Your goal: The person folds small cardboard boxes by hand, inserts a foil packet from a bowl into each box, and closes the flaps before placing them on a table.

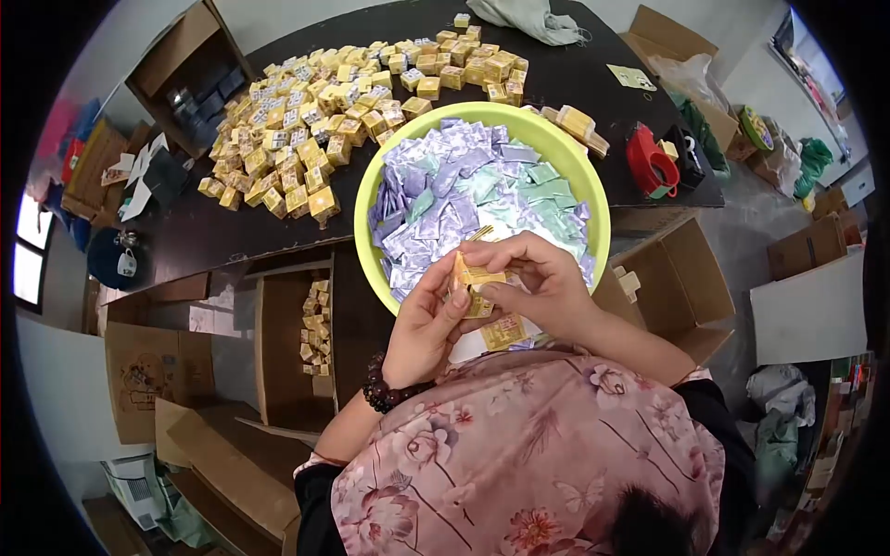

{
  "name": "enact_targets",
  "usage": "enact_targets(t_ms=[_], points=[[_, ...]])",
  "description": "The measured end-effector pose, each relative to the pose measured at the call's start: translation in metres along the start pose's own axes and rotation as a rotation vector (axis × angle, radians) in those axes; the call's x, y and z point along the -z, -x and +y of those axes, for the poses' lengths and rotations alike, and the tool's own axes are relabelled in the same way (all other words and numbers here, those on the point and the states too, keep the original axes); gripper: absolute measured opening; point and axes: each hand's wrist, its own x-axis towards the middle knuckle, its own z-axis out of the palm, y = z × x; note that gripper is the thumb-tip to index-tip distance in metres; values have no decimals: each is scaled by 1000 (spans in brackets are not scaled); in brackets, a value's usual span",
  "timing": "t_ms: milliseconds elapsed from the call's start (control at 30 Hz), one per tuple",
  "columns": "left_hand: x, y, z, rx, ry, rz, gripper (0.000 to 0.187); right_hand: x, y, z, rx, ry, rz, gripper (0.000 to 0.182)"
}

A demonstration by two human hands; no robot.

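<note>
Dark tabletop (575,83) is carrying yellow boxes (306,120); I'm watching my left hand (428,324) and right hand (538,278) both pinching a small yellow carton (475,278) over the green basin (371,195).

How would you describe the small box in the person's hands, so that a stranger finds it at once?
Start at the big lime-green basin full of purple and pale green sachets on the dark table. At its near rim, both hands meet; the left hand and right hand pinch a small yellow carton. Unlike the closed yellow cartons piled on the table, it is off the table and half open.
</note>
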Motion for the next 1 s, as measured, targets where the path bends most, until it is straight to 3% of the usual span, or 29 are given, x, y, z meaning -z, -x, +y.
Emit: enact_targets(t_ms=[267,333,467,567,633,767,833,1000], points=[[-1,-1,0,-58,-86,-23,52,8,2,-2,-119,-84,-6,16],[-1,-1,1,-47,-36,-28,52,9,0,-2,21,63,-60,15],[-1,0,3,-36,-108,-30,55,10,3,0,-58,-59,-28,16],[-2,1,2,-66,-176,-26,56,10,1,-5,-16,69,-25,15],[-3,1,2,-73,-161,-19,56,10,-1,-9,140,337,-88,15],[-6,1,7,-66,-246,-32,56,9,0,6,208,273,7,18],[-8,2,9,-89,-344,-62,55,13,1,8,104,119,35,21],[-9,2,9,-19,-162,25,54,7,-2,-2,198,268,-25,22]])
